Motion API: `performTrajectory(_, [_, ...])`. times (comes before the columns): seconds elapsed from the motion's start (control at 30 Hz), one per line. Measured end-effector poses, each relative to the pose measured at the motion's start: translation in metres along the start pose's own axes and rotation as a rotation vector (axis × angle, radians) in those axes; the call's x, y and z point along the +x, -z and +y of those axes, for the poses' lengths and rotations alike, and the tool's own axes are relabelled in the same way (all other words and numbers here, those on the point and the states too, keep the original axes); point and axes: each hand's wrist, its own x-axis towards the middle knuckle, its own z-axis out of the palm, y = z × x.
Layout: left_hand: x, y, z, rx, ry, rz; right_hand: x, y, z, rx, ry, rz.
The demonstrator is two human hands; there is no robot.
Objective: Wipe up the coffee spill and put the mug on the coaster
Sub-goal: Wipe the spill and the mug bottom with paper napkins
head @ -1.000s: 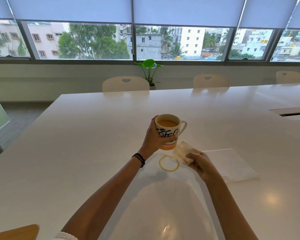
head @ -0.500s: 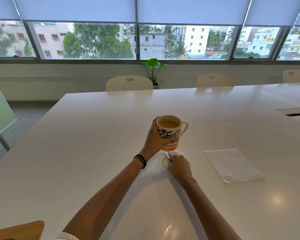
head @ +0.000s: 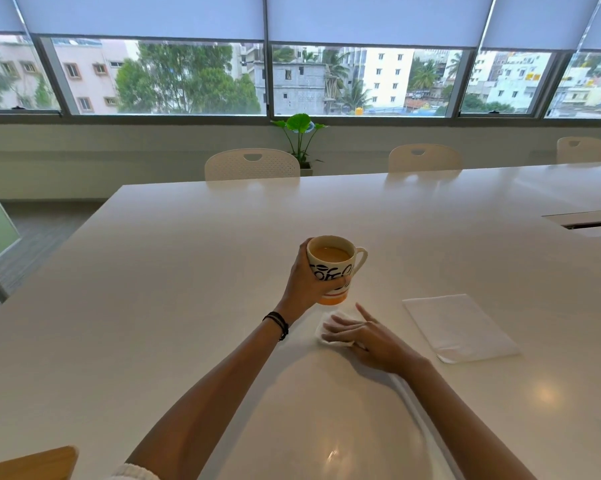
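Head view: glossy mug (head: 333, 268), crumpled tissue (head: 328, 330) under flat right hand (head: 364, 337).

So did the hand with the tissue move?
Yes. The right hand dropped onto the table, pressing the tissue flat, nearer the folded napkin's level.

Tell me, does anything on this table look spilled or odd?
No spill shows. The right hand presses a tissue flat on the table. Slightly odd: the left hand holds the full mug by its body, not its handle.

mug (head: 332, 268) | black lettering, partly hidden | reads roughly "cofc"
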Motion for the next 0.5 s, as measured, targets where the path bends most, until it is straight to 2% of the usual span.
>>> performTrajectory(0.13, [-0.002,0.002,-0.005,-0.013,0.009,0.0,-0.01,0.007,0.013,-0.022,-0.051,-0.018])
performTrajectory(0.33, [-0.004,0.005,-0.009,-0.031,0.032,0.012,-0.019,-0.004,-0.012,0.103,-0.353,0.152])
performTrajectory(0.4, [-0.004,0.005,-0.009,-0.037,0.033,0.015,-0.015,-0.01,-0.027,0.056,-0.437,0.143])
performTrajectory(0.5, [-0.003,0.005,-0.009,-0.046,0.042,0.021,-0.013,-0.013,-0.045,0.004,-0.442,0.094])
